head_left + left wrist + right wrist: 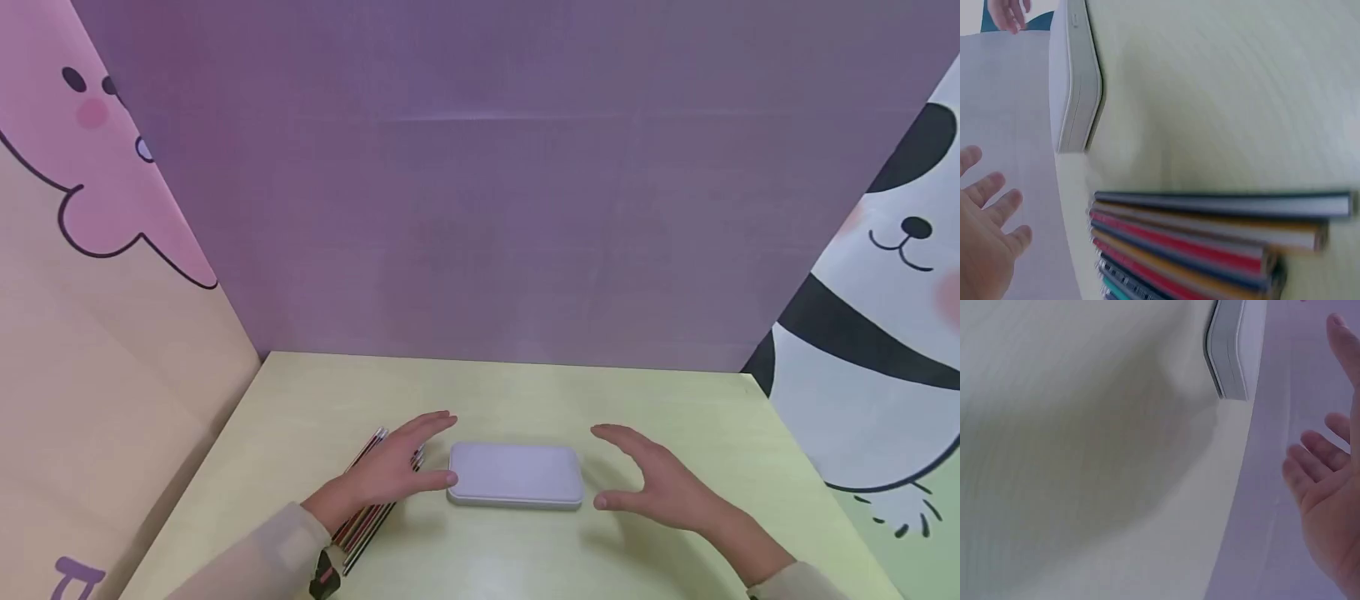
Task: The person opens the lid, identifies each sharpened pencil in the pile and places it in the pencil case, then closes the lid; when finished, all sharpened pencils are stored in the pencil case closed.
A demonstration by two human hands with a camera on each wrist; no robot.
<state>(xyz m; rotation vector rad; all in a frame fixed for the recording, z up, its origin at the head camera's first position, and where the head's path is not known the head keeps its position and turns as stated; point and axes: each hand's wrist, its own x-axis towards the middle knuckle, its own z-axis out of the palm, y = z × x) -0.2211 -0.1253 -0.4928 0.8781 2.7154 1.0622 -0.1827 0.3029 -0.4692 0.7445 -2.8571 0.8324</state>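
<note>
Fingers of my left hand (390,473) and right hand (660,483) spread wide, thumbs apart, gripping nothing. The box (516,475) lies flat between them on the table (495,554); I judge the wide spacing suits its long shape, one hand per end. Pencils (363,529) lie bunched beneath my left hand, likely gathered so they stay together. Head view: left thumb overlaps the box edge; contact, cannot tell. Left wrist view adds pencil colours; right wrist view, a broad shadow (1116,456) and a gap from fingers to box.
</note>
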